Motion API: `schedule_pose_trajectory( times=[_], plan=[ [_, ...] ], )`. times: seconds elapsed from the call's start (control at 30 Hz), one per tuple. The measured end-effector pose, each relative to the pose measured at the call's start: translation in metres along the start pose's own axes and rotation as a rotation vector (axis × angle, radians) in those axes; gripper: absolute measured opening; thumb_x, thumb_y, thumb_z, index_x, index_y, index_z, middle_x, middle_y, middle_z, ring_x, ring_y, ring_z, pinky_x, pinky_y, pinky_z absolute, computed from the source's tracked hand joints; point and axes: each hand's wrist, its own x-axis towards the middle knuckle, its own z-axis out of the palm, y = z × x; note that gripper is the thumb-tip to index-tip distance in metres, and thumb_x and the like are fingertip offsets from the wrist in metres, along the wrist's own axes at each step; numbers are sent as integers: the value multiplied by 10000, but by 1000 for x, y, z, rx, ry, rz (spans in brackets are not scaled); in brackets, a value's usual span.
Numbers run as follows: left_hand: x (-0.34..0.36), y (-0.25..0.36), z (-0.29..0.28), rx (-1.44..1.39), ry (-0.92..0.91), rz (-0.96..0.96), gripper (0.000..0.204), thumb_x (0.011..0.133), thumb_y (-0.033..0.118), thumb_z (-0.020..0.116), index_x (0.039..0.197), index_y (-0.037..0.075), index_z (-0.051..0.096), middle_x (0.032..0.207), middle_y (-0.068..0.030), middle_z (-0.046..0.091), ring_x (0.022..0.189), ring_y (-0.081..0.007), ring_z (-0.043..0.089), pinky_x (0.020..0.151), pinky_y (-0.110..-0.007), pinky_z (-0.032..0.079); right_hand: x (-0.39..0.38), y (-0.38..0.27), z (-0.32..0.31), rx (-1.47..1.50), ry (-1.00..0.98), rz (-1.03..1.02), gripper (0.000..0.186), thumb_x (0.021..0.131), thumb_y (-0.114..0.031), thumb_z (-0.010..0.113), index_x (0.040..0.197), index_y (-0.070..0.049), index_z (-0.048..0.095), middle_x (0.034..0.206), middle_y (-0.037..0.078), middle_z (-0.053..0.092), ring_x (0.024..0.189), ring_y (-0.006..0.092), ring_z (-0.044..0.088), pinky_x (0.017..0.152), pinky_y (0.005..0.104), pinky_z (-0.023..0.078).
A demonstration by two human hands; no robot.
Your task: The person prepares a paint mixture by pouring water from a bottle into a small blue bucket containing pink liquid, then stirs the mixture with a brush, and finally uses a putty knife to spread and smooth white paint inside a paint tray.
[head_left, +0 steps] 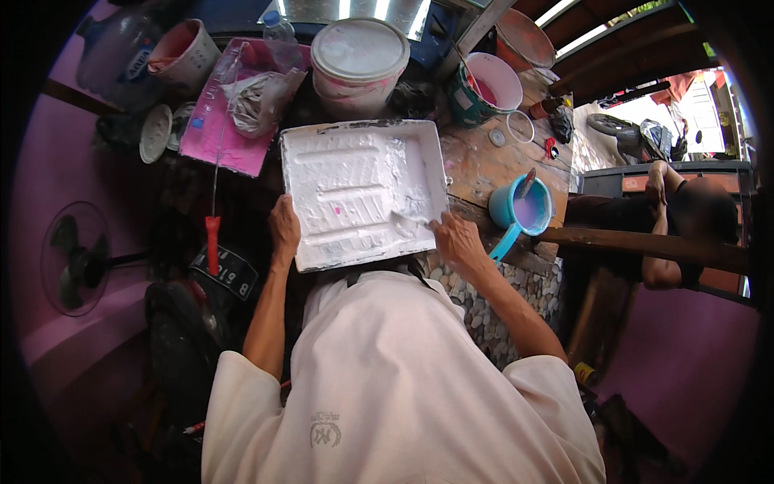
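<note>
A white paint tray (363, 260) with a ridged floor lies in front of my body, coated with white, faintly pink paint. My left hand (285, 228) is closed on the tray's left edge, its fingers partly hidden. My right hand (458, 240) is closed at the right rim, around what looks like a small flat scraper (409, 225). The blade is smeared with paint and reaches over the tray floor. Just right of that hand stands a light-blue dipper (503, 206) of pale lilac liquid, with a brush (526, 184) leaning in it.
A lidded white bucket (359, 60) stands behind the paint tray. To its left are a pink tray (222, 149), a crumpled bag and a roller with a red handle (213, 242). A dark-green pail (465, 105) sits on the wooden table (472, 165). Another person (657, 214) lies at the right.
</note>
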Motion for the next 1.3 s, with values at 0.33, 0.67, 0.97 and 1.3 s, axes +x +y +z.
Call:
schedule_pose_trajectory(
  times=[0.33,0.67,0.97,1.3],
  plan=[
    [0,11,-2,-11,-19,-19,445,972,307,286,844,-62,502,796,-290,505,776,-479,474,651,-464,384,9,30,10,-66,31,121,136,782,-64,549,876,3,620,809,197,558,765,342,588,637,429,464],
    [1,10,-2,-21,-57,-40,415,962,274,302,887,-83,497,848,-290,515,818,-462,469,720,-428,391,-3,11,-28,89,-193,192,124,707,-125,558,705,-9,602,711,199,582,679,371,595,607,459,471],
    [1,-12,2,-42,-60,-96,477,977,307,287,982,-98,538,962,-290,567,927,-446,526,772,-410,427,16,30,-34,151,-259,281,157,716,-130,540,721,-13,645,705,212,613,694,374,613,659,433,496],
    [1,-8,2,-62,-74,-93,488,974,333,306,1001,-96,538,956,-282,572,920,-430,533,788,-393,432,26,44,-24,236,-396,265,194,703,-162,591,796,-7,661,777,221,623,717,381,604,659,424,491]
  ],
)
